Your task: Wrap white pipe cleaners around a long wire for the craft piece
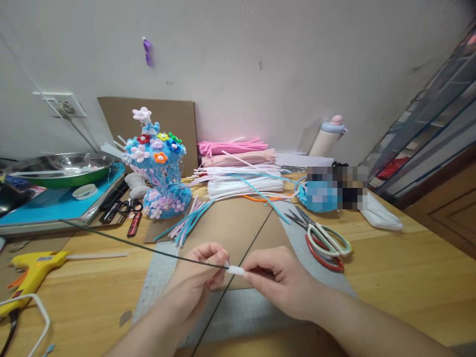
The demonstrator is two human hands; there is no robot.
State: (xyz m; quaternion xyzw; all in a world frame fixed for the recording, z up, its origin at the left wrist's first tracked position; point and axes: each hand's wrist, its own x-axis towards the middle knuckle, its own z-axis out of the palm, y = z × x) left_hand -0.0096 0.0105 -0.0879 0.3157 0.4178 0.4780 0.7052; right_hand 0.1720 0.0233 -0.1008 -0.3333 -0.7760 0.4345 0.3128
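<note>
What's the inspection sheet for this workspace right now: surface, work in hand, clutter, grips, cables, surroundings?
Surface: wooden table; grey mat on it, cardboard sheet over the mat.
Work in hand: white coiled piece, a dark strand meeting its left end; a second dark line crosses behind, link to the first unclear.
Clutter: yellow glue gun at left, pale-handled scissors at right, stem bundles behind.
Grips: left grip pinches the coiled piece's left end, right grip its right end.
Cables: black cord at the glue gun, far end out of view; plug in wall socket.
Surroundings: grey wall, bottle at back right; an area at right is pixelated. Other people: nothing seen.
</note>
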